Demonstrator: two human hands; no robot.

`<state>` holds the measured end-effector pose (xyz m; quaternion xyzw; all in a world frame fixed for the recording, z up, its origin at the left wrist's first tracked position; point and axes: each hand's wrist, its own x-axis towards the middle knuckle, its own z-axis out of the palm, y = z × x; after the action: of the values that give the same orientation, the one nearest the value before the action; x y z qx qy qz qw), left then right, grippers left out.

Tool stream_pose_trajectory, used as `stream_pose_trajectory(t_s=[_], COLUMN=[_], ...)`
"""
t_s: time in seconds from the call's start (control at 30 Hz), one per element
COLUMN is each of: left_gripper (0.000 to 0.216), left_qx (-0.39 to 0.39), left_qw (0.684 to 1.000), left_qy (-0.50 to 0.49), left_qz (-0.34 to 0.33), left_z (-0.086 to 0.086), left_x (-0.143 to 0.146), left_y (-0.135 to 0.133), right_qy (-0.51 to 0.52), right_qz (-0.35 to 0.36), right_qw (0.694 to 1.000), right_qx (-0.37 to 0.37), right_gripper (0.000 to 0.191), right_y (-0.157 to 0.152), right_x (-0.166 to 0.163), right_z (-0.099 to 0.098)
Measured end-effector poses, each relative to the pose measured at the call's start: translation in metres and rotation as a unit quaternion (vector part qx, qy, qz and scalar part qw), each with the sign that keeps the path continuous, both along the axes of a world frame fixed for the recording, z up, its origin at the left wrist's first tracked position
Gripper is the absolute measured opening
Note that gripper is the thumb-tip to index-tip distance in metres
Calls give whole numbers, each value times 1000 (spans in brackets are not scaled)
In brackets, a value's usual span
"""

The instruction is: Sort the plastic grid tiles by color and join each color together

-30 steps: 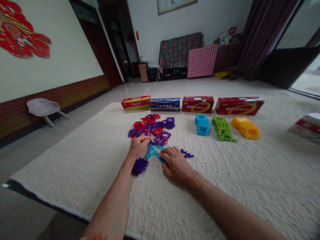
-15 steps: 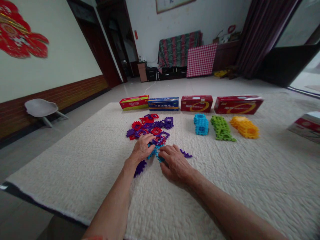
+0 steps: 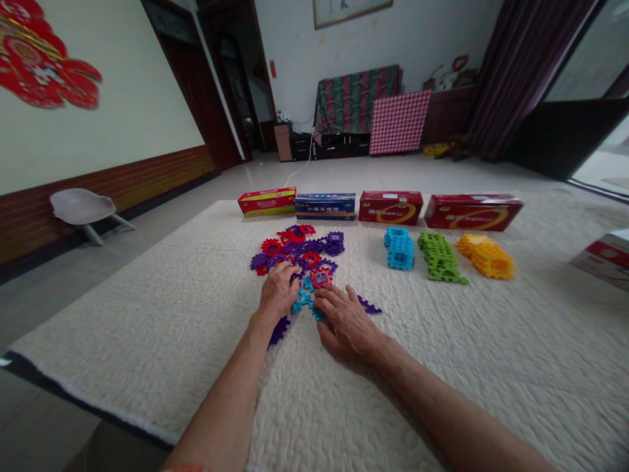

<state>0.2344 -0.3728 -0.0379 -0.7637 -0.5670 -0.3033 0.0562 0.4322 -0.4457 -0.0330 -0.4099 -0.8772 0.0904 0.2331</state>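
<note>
My left hand [image 3: 278, 292] rests at the near edge of a loose pile of red and purple interlocking plastic pieces [image 3: 304, 249], its fingers curled down onto the pieces; what they grip is hidden. My right hand [image 3: 346, 321] lies flat on the white quilted mat [image 3: 162, 328] with its fingers spread. Its fingertips touch a light blue piece [image 3: 301, 301] that lies between the two hands. A purple piece [image 3: 280, 330] lies under my left wrist. Another purple piece [image 3: 368, 305] lies just right of my right hand.
Assembled blue [image 3: 399, 249], green [image 3: 437, 257] and yellow [image 3: 486, 257] block stacks lie to the right of the pile. Several cartons stand in a row behind, from red-yellow [image 3: 268, 201] to red [image 3: 472, 212]. Another box [image 3: 602, 259] sits far right, a white chair [image 3: 81, 208] far left.
My left hand moved forward off the purple piece near my wrist and onto the pile's near edge, its fingers curling down. My right hand has barely moved.
</note>
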Motion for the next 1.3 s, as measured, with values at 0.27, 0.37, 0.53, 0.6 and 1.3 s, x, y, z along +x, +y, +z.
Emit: stream_pose_trajectory(t_s=[0.27, 0.37, 0.53, 0.6, 1.3], left_gripper=[47, 49, 41, 38, 16], left_qx=[-14, -55, -87, -82, -166], left_qw=[984, 978, 964, 962, 986], left_qy=[41, 58, 90, 88, 6], left_qz=[-171, -192, -236, -244, -25], left_z=[3, 3, 7, 6, 44], left_x=[14, 16, 9, 8, -17], left_y=[1, 6, 18, 22, -6], right_qy=[15, 17, 19, 18, 9], right_qz=[3, 3, 0, 1, -1], right_qw=[1000, 1000, 1000, 1000, 1000], right_qx=[5, 4, 2, -1, 2], right_gripper=[32, 32, 32, 32, 33], right_y=[1, 1, 0, -1, -1], right_x=[-1, -2, -1, -1, -1], right_z=[-3, -2, -1, -1, 1])
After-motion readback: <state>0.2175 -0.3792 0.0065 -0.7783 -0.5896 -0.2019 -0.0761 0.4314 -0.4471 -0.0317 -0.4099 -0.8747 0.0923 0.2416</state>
